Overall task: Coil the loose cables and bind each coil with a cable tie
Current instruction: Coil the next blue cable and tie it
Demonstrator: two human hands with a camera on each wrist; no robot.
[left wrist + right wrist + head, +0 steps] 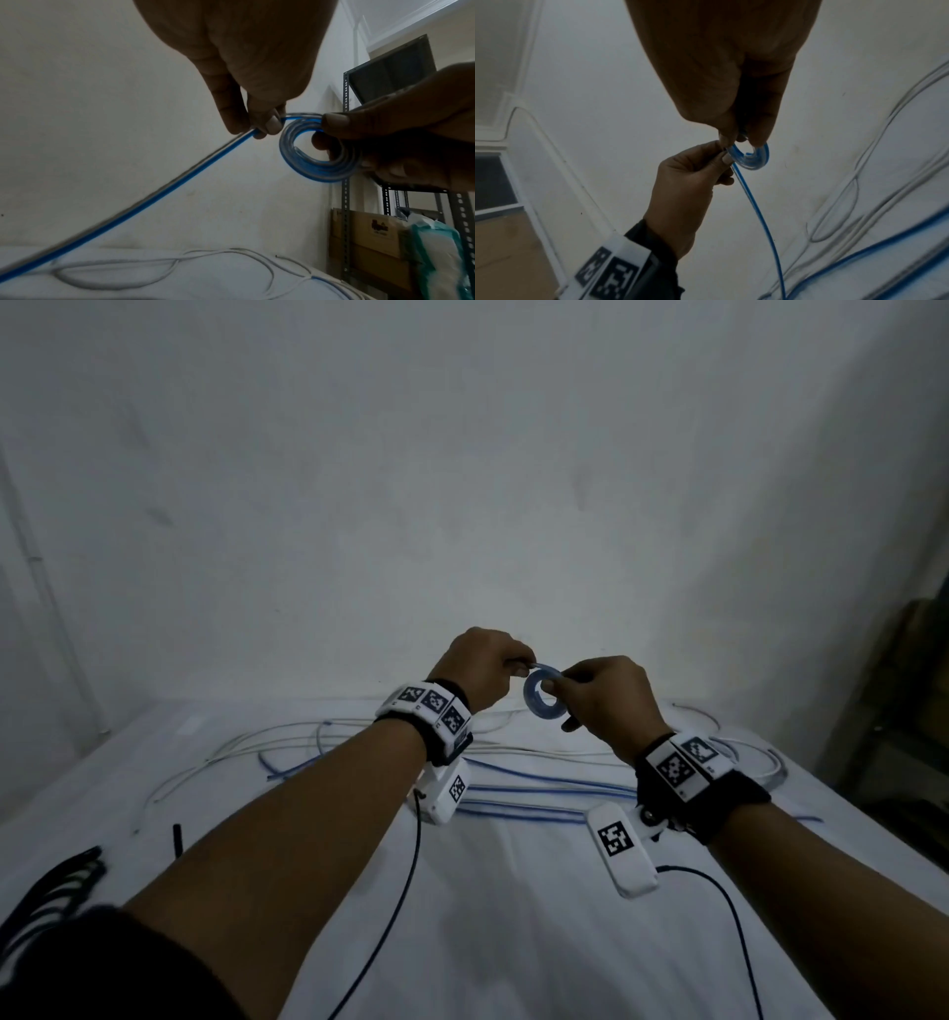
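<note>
Both hands were raised above the tabletop [513,916], which was covered in a white cloth, and they met over its far middle. The right hand [611,698] gripped a small flat coil [543,698] of blue cable, thumb on the upper rim and a finger through the centre hole, as the left wrist view showed. The coil stood roughly upright, several turns wound tight against each other.

The left hand [480,667] was just beside the coil on its left, with thumb and forefinger pinching the blue cable [144,205] where it left the top of the coil. From that pinch the free length ran down and away toward the tabletop; in the right wrist view it dropped nearly straight below the left hand.

More of the blue cable lay in long parallel runs across the middle of the tabletop [539,791], beneath the wrists. White cables [287,742] lay in loose loops toward the far left part and along the far edge, with another white loop near the far right corner [765,762]. A bundle of black cable [56,886] lay at the left edge, close to the near corner, with a short black piece [178,839] just beside it; what that piece was could not be told.

Beyond the right edge stood a metal shelf [347,142] holding a cardboard box [367,233].
</note>
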